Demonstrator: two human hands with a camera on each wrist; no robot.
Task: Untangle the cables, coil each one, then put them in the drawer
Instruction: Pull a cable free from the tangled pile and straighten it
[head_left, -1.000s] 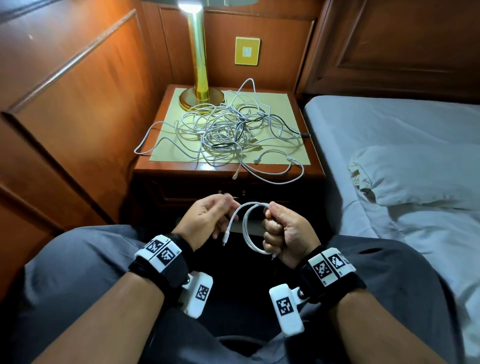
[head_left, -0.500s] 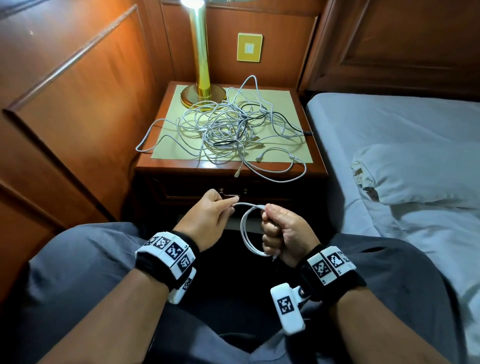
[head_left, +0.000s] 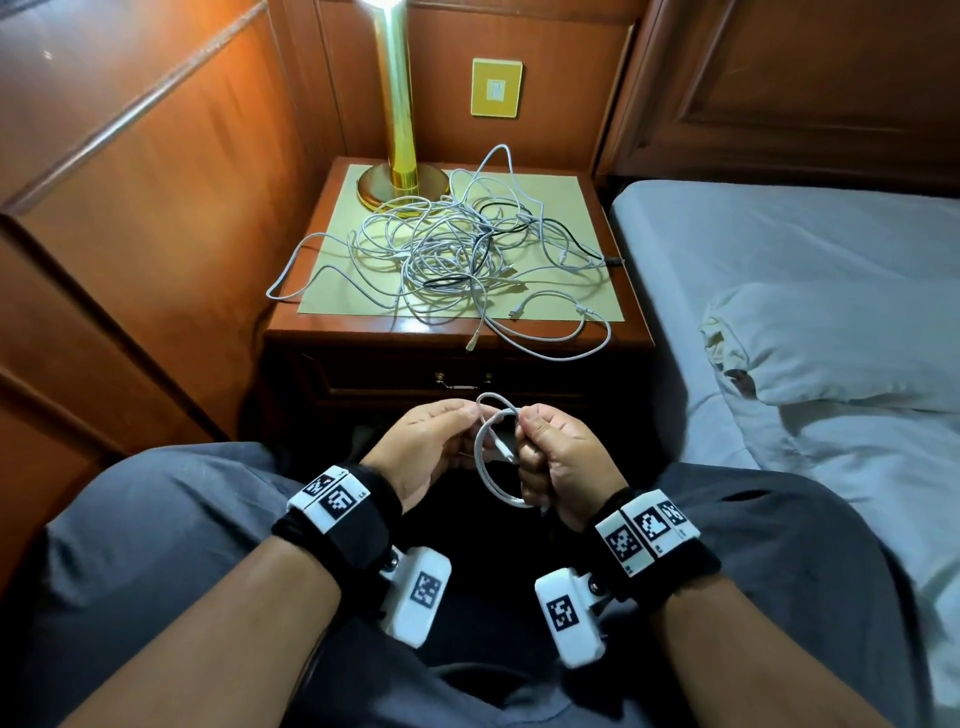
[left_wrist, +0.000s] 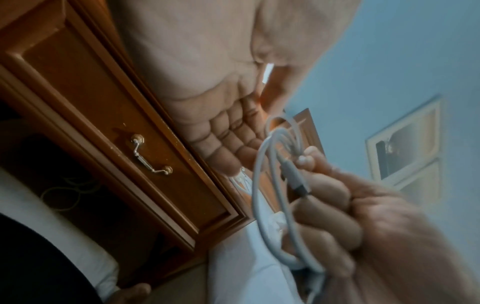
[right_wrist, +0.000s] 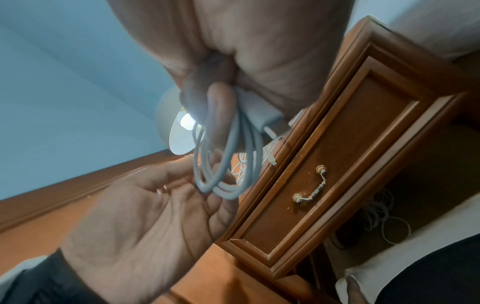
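Note:
A short white cable (head_left: 491, 475) hangs as a small coil over my lap, in front of the nightstand. My right hand (head_left: 524, 441) grips one side of the coil in a fist. My left hand (head_left: 470, 415) pinches the cable's last loop at the top of the coil, close to the right fist. One connector lies against the coil by the right fingers (left_wrist: 327, 197). In the right wrist view the coil (right_wrist: 226, 164) hangs from my right fingers (right_wrist: 215, 107). A tangle of white and black cables (head_left: 457, 249) lies on the nightstand top. The drawer (head_left: 519, 387) below it is closed.
A brass lamp (head_left: 397, 130) stands at the back left of the nightstand (head_left: 291, 332). Wood panelling runs along the left. A bed with a pillow (head_left: 831, 343) is on the right. More cable loops (right_wrist: 384, 218) lie in the open shelf under the drawer (right_wrist: 324, 164).
My left hand has swung the free end round and come in against the right fist, adding a small loop on top of the coil. The right hand has stayed in place.

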